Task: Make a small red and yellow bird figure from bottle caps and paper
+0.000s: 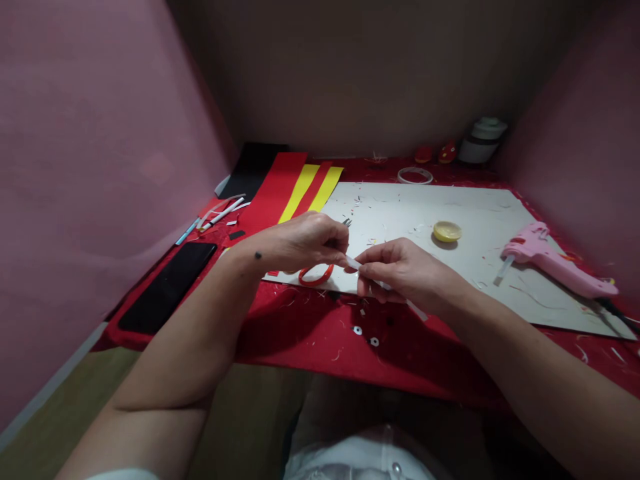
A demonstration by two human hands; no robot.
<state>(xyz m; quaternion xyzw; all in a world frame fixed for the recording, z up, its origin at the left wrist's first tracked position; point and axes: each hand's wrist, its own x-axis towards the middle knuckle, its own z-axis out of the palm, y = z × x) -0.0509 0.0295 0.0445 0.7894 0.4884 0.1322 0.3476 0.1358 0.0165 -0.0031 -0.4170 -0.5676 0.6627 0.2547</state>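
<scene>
A thin white strip point(353, 264), apparently paper, runs between my two hands above the board's front edge. My left hand point(320, 240) pinches its near-left end between thumb and fingers. My right hand point(395, 267) grips the strip close by, and its tail point(417, 311) pokes out below the palm. Under my left hand shows a red scissor handle point(316, 276); the rest of the scissors is mostly hidden. Two small white rings with dark centres, like paper eyes point(357, 331), lie on the red cloth just below my hands.
A white board point(480, 207) with paper scraps bears a yellow cup point(447, 231) and a pink glue gun point(555, 260). Red and yellow sheets point(275, 183), a black sheet point(253, 167) and a phone point(167, 287) lie left. Behind stand a tape roll point(415, 175) and a bottle point(481, 141).
</scene>
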